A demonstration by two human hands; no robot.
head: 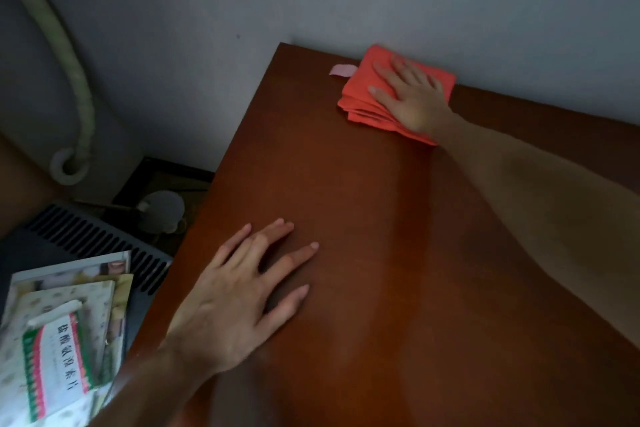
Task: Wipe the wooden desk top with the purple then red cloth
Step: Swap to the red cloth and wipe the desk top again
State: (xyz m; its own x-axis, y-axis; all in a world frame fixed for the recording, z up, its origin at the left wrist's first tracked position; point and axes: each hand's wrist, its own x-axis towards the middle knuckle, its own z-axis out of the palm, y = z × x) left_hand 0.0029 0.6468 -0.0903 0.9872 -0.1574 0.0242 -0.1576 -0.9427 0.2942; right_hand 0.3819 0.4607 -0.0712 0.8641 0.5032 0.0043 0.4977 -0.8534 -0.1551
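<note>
Head view. The wooden desk top [398, 236] fills the centre and right of the field. The right hand [412, 97], at about 1 o'clock, lies flat on the folded red cloth [363, 94], fingers straight and slightly spread, pressing it to the desk near the far edge by the wall [450, 10]. A small pink scrap [341, 70] lies just beside the cloth, at its 10 o'clock. The left hand [239, 302], at about 7 o'clock, rests palm down on bare wood, fingers spread. Off the desk at 8 o'clock lies a stack of printed booklets [62, 333] on a dark slotted surface [93, 239]; a pale hose [69, 80] hangs at 10 o'clock.
</note>
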